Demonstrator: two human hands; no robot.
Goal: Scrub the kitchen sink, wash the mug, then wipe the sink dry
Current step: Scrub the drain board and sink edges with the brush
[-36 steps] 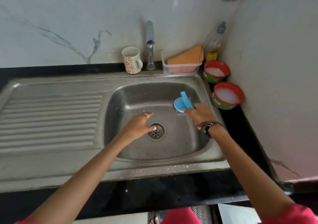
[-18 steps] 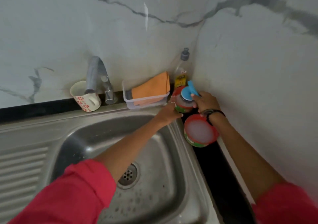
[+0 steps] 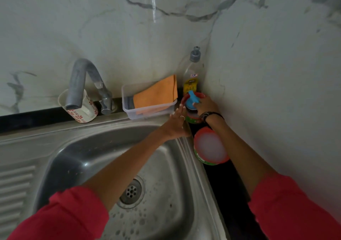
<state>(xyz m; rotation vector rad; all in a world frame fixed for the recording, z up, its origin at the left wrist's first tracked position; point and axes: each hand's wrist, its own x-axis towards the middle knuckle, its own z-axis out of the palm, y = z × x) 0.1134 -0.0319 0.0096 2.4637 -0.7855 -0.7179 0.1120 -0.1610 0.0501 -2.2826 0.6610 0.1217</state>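
My right hand (image 3: 205, 104) grips a blue scrubber (image 3: 191, 100) and presses it down into the far red-rimmed tub (image 3: 191, 118) of white cleaner in the corner. My left hand (image 3: 178, 124) reaches over the sink's right rim with straight fingers, touching that tub's side. The steel sink (image 3: 166, 184) lies below, its basin wet and speckled around the drain (image 3: 131, 191). A white mug (image 3: 84, 108) with red flowers stands behind the tap (image 3: 83, 84) on the back ledge.
A clear plastic tray (image 3: 147, 110) holds an orange cloth (image 3: 156, 94) next to a soap bottle (image 3: 192, 73). A second red-rimmed tub (image 3: 211, 145) of white cleaner sits on the black counter at right. The drainboard (image 3: 14, 188) lies at left. Marble walls close the corner.
Both hands left the basin and went to the far tub in the corner. The scrubber now sits lower in the tub, and my left hand has opened against the tub's side.
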